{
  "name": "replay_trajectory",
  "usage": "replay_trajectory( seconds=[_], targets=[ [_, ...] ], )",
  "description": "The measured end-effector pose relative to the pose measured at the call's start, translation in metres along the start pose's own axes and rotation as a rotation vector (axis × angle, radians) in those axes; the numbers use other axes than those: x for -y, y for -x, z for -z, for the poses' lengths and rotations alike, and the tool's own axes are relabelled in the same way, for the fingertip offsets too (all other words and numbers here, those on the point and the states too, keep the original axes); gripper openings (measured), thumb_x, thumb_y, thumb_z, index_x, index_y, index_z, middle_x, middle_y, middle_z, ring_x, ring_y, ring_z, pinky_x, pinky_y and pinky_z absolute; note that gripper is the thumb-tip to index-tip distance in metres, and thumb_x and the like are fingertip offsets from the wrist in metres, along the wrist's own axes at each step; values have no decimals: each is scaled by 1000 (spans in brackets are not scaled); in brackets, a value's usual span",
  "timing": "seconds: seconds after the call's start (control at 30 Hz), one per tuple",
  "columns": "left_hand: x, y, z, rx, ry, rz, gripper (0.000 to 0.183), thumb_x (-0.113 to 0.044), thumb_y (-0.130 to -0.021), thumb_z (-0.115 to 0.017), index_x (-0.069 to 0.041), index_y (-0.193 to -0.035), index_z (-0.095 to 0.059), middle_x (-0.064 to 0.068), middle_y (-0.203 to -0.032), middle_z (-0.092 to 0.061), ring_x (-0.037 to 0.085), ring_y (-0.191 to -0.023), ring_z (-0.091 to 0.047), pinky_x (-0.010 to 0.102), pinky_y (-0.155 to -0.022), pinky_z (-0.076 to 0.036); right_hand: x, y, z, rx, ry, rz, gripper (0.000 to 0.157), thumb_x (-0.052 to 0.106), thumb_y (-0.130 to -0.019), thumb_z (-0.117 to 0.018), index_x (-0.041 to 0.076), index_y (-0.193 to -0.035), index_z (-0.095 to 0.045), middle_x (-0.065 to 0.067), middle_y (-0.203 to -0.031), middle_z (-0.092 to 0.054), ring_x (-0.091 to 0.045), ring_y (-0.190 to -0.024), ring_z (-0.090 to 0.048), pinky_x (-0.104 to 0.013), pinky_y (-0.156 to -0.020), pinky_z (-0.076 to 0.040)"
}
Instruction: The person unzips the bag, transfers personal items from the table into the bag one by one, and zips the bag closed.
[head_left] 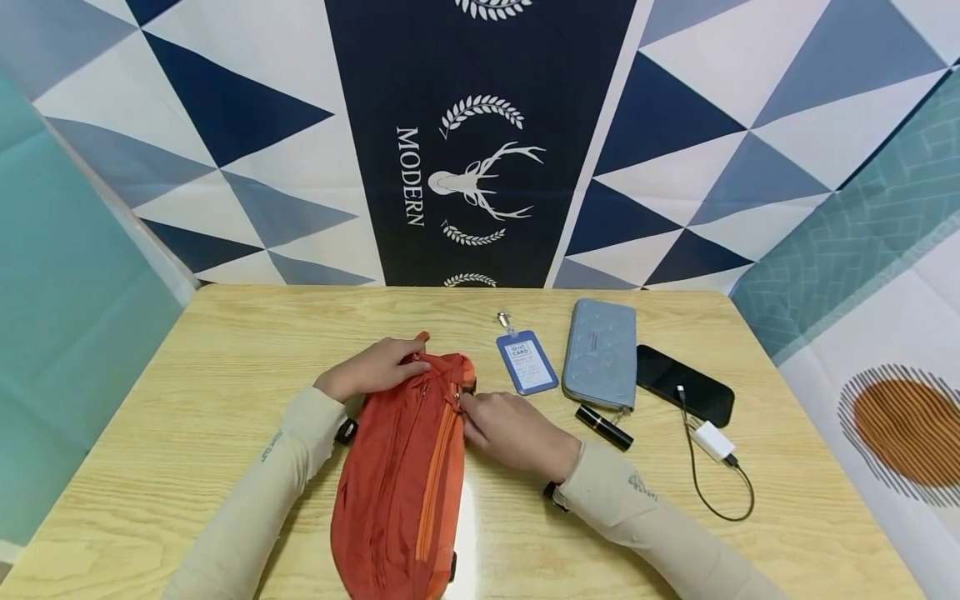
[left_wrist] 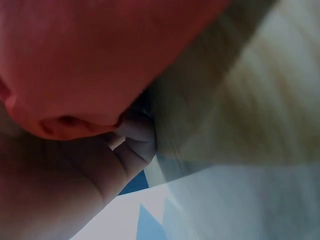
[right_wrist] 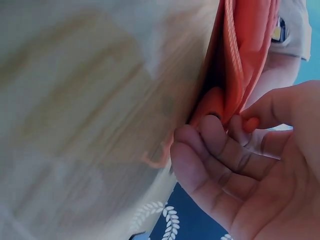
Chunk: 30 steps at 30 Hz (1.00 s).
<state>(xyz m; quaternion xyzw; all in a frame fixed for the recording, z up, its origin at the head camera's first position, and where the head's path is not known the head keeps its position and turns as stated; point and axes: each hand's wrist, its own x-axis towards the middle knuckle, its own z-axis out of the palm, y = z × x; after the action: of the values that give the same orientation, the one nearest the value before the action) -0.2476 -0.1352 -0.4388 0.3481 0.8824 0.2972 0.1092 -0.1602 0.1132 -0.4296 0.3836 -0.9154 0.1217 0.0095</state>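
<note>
A red fabric bag (head_left: pixel 390 492) with orange trim, perhaps a waist bag, lies lengthwise on the table, pointing away from me. My left hand (head_left: pixel 381 367) grips its far end, the thumb on top and the fingers curled underneath, as the left wrist view shows. At the same end, on the right side, my right hand (head_left: pixel 517 429) pinches a small orange zipper pull (right_wrist: pixel 251 123) between thumb and forefinger. An orange zipper (head_left: pixel 437 483) runs from there along the bag's right side toward me. In the right wrist view, the other right fingers rest curled by the bag's end.
Right of the bag on the wooden table (head_left: pixel 225 350) lie a blue ID card holder (head_left: pixel 527 363), a grey-blue wallet (head_left: pixel 600 354), a black lipstick tube (head_left: pixel 604 427), a black phone (head_left: pixel 685 385) and a white charger (head_left: pixel 713 442) with a dark cable. A patterned cloth (head_left: pixel 480 250) hangs behind.
</note>
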Motion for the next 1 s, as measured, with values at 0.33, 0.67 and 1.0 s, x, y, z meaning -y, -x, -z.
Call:
replay_trajectory(
  seconds=[0.33,0.67,1.0],
  targets=[
    [-2,0,1,36,-1,66,17,-23,-105,-52,-11,-94,-58,1,-71,-49,12,-60,-47,30,-67,-43,11,6,3,24,7,14,15,19,-101,-50,11,-93,-60,7,-67,-51,-5,-53,-46,-27,-50,-40],
    [-2,2,2,33,-5,74,17,-22,-105,-52,-11,-93,-57,0,-70,-48,12,-59,-47,29,-66,-43,22,12,2,43,5,49,14,19,-100,-52,11,-96,-61,6,-70,-55,-4,-56,-48,-28,-51,-43],
    [0,-3,0,19,-20,57,17,-23,-105,-52,-12,-92,-57,0,-69,-46,12,-58,-46,30,-66,-42,30,26,-3,43,-3,89,15,20,-100,-52,12,-98,-65,6,-70,-58,-8,-60,-57,-32,-56,-48]
  ],
)
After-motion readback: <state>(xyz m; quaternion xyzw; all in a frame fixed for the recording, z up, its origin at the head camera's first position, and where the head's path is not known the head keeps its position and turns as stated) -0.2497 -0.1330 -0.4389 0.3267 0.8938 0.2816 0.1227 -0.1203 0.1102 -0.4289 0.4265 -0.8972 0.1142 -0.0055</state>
